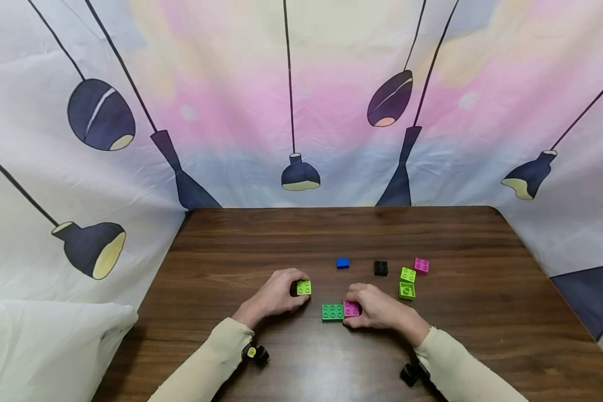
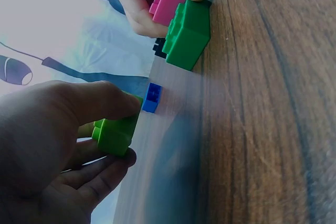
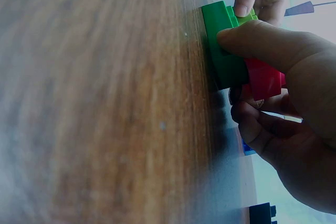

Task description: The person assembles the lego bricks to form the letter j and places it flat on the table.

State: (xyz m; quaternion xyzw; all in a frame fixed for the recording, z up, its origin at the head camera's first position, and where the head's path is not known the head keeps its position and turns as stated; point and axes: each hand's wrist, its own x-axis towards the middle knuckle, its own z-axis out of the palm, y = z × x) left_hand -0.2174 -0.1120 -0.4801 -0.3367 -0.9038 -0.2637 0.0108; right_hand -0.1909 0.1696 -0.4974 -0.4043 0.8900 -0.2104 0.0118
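On a brown counter (image 1: pixel 241 240), the right hand (image 1: pixel 377 307) grips a pink brick (image 1: pixel 351 309) seated on the 3 o'clock end of a green brick (image 1: pixel 332 312), whose studs face up and whose long axis runs from 9 to 3 o'clock. At the green brick's 10 o'clock, apart from it, the left hand (image 1: pixel 273 293) pinches a lime brick (image 1: pixel 304 287), studs up. Good handling likely means light side grips, edges kept square, and any pressing straight down.
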